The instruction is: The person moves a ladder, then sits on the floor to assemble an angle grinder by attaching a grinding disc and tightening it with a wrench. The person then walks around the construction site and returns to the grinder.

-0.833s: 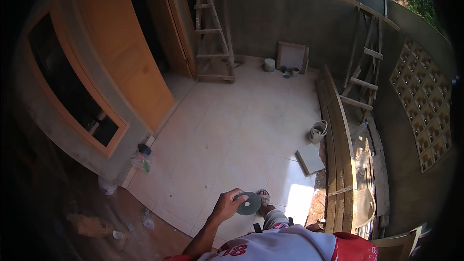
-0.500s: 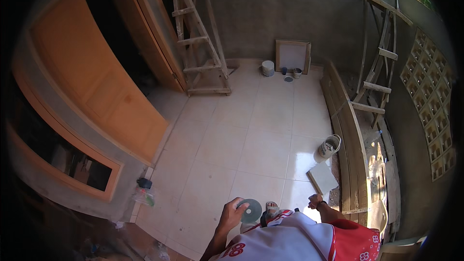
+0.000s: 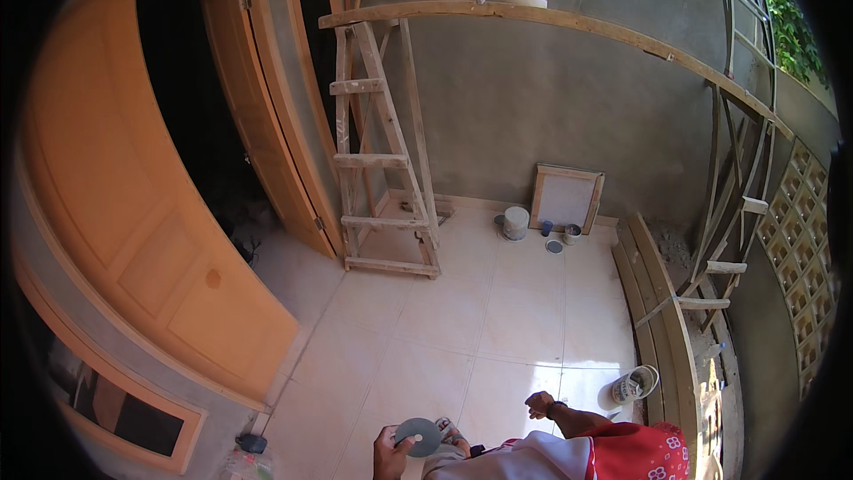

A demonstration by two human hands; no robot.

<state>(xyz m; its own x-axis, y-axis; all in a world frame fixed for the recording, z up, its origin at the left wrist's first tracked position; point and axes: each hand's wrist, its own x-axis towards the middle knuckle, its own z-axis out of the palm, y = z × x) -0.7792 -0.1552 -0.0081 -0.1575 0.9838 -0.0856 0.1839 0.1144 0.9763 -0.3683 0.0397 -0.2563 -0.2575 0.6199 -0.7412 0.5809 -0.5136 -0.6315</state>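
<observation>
My left hand is closed on the edge of a flat grey-green grinder disc with a small centre hole, held near the lower edge of the view. Only the hand and wrist of that arm show. My right hand, with a dark band at the wrist, hangs out over the pale tiled floor. Its fingers are curled in, and anything inside them is hidden. A white bucket with a handle stands to the right of this hand, apart from it. Below, between the hands, a sandalled foot shows.
A wooden stepladder and another support carry a long plank. Boards edge the floor on the right. A pail, small pots and a framed panel stand by the back wall. An orange door is at left.
The view has tilted up, showing more of the wall and plank. The square slab near my right hand has left view. My left hand still grips the disc.
</observation>
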